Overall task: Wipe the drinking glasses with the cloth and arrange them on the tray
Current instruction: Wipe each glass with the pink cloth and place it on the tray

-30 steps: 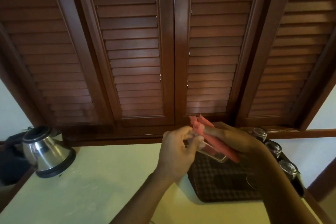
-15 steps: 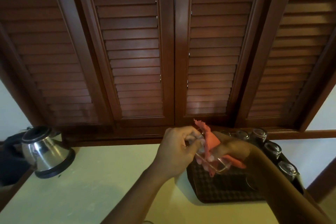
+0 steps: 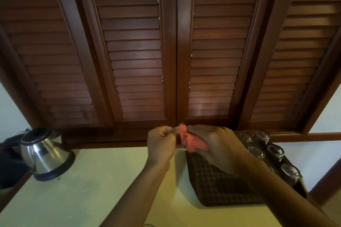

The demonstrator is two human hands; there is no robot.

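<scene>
At frame centre the left hand (image 3: 161, 145) gripped a mostly hidden drinking glass (image 3: 180, 148) while right hand (image 3: 215, 143) fingers curled round the pink cloth (image 3: 191, 142), mid-wipe; next, probably setting it upside-down among the glasses (image 3: 275, 152) on the tray (image 3: 217, 190).

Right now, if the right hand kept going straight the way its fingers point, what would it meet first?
The right hand points leftward, toward the left hand. First in line is the pink cloth it holds against the glass, then the left hand gripping that glass. Depth is unclear, but they look nearly touching.
</scene>
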